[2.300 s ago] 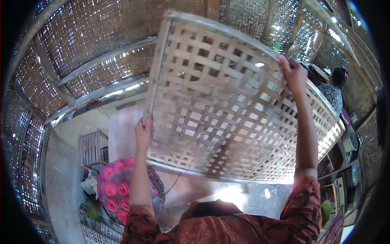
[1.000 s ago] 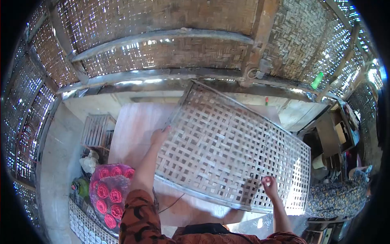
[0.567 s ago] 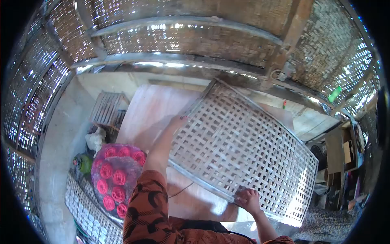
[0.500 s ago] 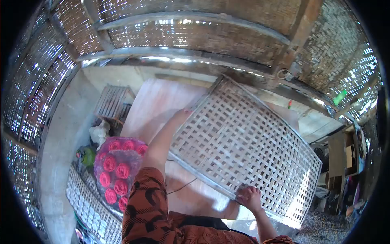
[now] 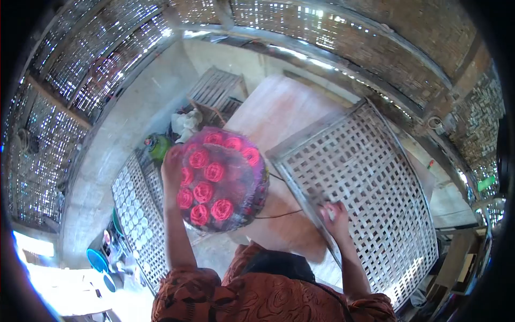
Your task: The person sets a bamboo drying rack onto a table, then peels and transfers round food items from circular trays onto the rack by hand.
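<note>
My left hand is at the left edge of a round tray of bright pink coils under clear plastic. Its fingers look bent over the rim, though they are slightly blurred. To the right, a large rectangular woven bamboo rack lies tilted over a pale board. My right hand is over the rack's near left edge, its fingers curled in. What they hold, if anything, does not show.
On the left, a second bamboo rack carries rows of pale round discs. Behind the tray are a green gas cylinder, a white bag and a slatted wooden stand. A cardboard box stands at right.
The view has swung left. My left hand has left the rack's far left edge and come to the round tray. My right hand stays by the rack's near edge, fingers more curled.
</note>
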The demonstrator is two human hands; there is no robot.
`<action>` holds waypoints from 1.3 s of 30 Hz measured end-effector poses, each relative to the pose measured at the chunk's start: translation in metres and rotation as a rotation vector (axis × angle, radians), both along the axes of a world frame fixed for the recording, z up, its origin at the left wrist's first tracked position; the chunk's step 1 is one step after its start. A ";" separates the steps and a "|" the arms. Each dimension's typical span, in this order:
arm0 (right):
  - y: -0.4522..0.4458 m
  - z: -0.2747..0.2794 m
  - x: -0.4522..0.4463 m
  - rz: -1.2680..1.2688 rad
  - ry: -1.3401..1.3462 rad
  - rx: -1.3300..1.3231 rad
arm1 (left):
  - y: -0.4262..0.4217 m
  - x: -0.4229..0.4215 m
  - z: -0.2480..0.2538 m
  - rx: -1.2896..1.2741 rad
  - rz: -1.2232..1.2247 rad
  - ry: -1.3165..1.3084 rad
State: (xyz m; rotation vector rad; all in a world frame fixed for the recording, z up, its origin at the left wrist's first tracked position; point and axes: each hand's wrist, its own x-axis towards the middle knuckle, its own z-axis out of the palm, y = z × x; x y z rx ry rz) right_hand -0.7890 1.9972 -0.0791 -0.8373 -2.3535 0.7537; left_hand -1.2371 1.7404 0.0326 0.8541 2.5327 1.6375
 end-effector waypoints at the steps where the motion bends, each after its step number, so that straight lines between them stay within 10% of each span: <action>1: -0.007 0.009 -0.037 0.049 0.081 -0.056 | -0.034 -0.002 -0.018 0.000 0.030 0.053; 6: -0.080 0.043 -0.224 0.323 0.153 -0.447 | -0.153 -0.035 -0.142 -0.154 0.090 -0.017; 8: -0.107 0.023 -0.288 0.460 0.224 -0.071 | -0.156 -0.045 -0.178 -0.263 0.023 0.044; 11: -0.137 0.013 -0.340 0.663 0.043 -0.021 | -0.099 0.014 -0.084 -0.421 -0.217 -0.047; 15: -0.147 -0.015 -0.359 0.613 -0.183 0.014 | -0.083 0.016 -0.111 -0.448 -0.257 0.446; 22: -0.158 -0.002 -0.360 0.544 -0.142 0.510 | -0.081 0.003 -0.113 -0.643 -0.136 0.432; 24: -0.146 0.002 -0.362 0.262 -0.032 -0.253 | -0.081 -0.007 -0.114 -0.633 -0.246 0.244; 28: -0.124 0.005 -0.348 0.207 0.069 -0.458 | -0.078 -0.010 -0.113 -0.540 -0.322 0.240; 33: -0.148 0.004 -0.353 0.519 -0.042 0.379 | -0.073 -0.016 -0.124 -0.431 -0.315 0.048; 39: -0.144 -0.016 -0.363 0.475 0.059 0.271 | -0.077 -0.016 -0.127 -0.404 -0.388 0.358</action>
